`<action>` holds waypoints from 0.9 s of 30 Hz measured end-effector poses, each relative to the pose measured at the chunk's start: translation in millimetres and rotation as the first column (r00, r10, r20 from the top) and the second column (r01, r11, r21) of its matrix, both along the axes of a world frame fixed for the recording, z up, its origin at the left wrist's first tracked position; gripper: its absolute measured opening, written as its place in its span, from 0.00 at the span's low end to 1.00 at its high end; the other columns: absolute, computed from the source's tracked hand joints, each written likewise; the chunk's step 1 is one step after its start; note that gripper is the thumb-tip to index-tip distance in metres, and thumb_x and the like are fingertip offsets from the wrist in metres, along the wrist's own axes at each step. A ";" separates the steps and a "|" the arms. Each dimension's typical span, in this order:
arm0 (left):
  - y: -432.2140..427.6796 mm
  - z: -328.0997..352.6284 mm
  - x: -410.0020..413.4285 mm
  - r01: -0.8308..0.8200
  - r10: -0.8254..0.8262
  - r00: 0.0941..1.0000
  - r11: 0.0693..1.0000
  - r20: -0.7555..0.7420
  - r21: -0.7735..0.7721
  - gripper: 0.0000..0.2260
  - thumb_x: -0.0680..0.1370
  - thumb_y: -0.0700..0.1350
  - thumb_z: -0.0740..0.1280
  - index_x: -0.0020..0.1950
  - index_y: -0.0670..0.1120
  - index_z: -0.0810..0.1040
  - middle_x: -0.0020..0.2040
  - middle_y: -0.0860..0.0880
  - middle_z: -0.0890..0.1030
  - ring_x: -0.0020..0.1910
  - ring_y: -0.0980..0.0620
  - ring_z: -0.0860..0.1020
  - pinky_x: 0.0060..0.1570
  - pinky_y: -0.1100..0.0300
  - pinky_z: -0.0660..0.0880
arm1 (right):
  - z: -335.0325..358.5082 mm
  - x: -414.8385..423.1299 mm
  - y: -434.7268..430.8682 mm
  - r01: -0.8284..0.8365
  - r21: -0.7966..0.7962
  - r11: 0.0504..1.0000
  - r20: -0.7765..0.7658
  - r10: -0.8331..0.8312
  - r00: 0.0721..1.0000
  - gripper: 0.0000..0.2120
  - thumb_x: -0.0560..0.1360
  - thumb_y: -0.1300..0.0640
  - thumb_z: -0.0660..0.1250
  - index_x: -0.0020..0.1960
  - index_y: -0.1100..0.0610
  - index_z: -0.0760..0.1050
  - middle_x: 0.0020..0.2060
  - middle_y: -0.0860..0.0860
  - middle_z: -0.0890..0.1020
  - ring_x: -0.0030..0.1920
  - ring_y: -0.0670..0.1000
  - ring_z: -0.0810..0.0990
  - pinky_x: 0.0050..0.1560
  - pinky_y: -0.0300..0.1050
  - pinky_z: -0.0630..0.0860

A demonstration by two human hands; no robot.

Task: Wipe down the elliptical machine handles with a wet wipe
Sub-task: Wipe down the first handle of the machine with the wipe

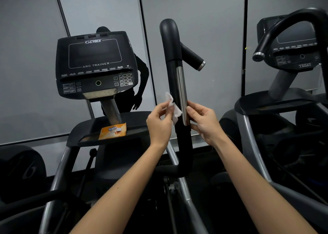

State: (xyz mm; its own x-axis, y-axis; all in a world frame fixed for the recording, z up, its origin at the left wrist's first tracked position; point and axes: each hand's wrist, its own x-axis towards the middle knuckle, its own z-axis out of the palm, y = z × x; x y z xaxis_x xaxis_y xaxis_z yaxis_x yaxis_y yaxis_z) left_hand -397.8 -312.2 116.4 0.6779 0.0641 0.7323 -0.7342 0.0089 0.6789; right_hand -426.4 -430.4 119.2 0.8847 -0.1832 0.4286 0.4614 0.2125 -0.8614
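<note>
The wet wipe (173, 108) is white and crumpled, and it lies against the left side of the upright black handle (170, 56), about halfway up it. The left hand (158, 123) pinches the wipe between the thumb and the bent fingers (159, 107). One corner of the wipe stands up above the hand and another corner hangs down beside the handle.

The right hand (204, 121) is on the other side of the same handle, at the same height as the left one. Its fingers are curled against the handle and grip it, and one fingertip rests on the long metal strip (182, 95) that runs down the front of the handle. How far these fingers go round the back I cannot tell. Both forearms are bare and reach up from below.

Near its top the handle curves over, and a short side grip (192, 58) with a silver end goes out to the right.

To the left of the hands, an orange packet (112, 131) lies flat on the black ledge (140, 118) of the machine. Above the ledge stands the dark console (95, 63), which bears the words CYBEX and ARC TRAINER. At the far right stands a second machine (292, 44) of the same kind. Behind all this are grey wall panels (204, 12), and a dark reflection shows behind the console.
</note>
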 end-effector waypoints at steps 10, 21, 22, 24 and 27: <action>-5.3 36.5 -0.3 -0.139 0.084 0.967 0.965 0.240 0.222 0.19 0.76 0.38 0.67 0.66 0.40 0.72 0.63 0.44 0.73 0.62 0.57 0.69 0.59 0.52 0.76 | -4.8 0.3 3.6 0.213 0.024 0.977 0.012 -0.213 0.977 0.10 0.75 0.62 0.67 0.56 0.60 0.78 0.43 0.56 0.81 0.42 0.49 0.80 0.38 0.36 0.80; 0.3 30.8 -2.9 -0.062 0.047 0.995 0.981 0.088 0.185 0.19 0.76 0.38 0.67 0.66 0.41 0.73 0.54 0.51 0.76 0.57 0.50 0.77 0.58 0.61 0.74 | -8.3 -11.5 6.4 0.177 -0.099 0.979 0.035 -0.174 0.984 0.19 0.75 0.64 0.66 0.66 0.61 0.72 0.41 0.45 0.81 0.36 0.42 0.82 0.43 0.35 0.80; 2.3 27.9 -3.5 -0.065 0.050 0.995 0.979 0.082 0.195 0.18 0.75 0.39 0.68 0.65 0.41 0.73 0.53 0.51 0.76 0.56 0.49 0.78 0.58 0.60 0.74 | -7.5 -12.4 5.1 0.178 -0.114 0.977 0.033 -0.175 0.984 0.19 0.75 0.64 0.66 0.66 0.61 0.71 0.41 0.45 0.81 0.36 0.43 0.81 0.43 0.36 0.80; 6.0 25.7 -4.9 -0.068 0.052 0.996 0.972 0.074 0.223 0.18 0.75 0.39 0.69 0.64 0.41 0.75 0.53 0.52 0.76 0.56 0.49 0.78 0.59 0.56 0.74 | -5.1 -14.3 4.8 0.184 -0.144 0.972 0.038 -0.180 0.983 0.20 0.75 0.64 0.66 0.66 0.62 0.71 0.40 0.45 0.81 0.37 0.43 0.81 0.43 0.36 0.80; 6.9 31.5 -3.7 -0.068 0.050 0.995 0.972 0.086 0.225 0.18 0.74 0.38 0.70 0.63 0.41 0.76 0.57 0.49 0.78 0.57 0.49 0.78 0.61 0.51 0.74 | -3.8 -16.1 7.3 0.190 -0.154 0.970 0.042 -0.186 0.982 0.19 0.75 0.64 0.66 0.66 0.62 0.71 0.41 0.46 0.81 0.37 0.44 0.81 0.43 0.36 0.80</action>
State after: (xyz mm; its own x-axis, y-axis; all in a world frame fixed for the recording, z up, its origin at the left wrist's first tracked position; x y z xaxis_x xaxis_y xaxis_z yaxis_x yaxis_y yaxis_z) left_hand -401.6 -305.3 147.9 0.6171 -0.0719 0.7836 -0.7804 -0.1837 0.5978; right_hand -442.5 -423.2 115.5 0.8286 -0.2739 0.4883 0.5036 -0.0167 -0.8638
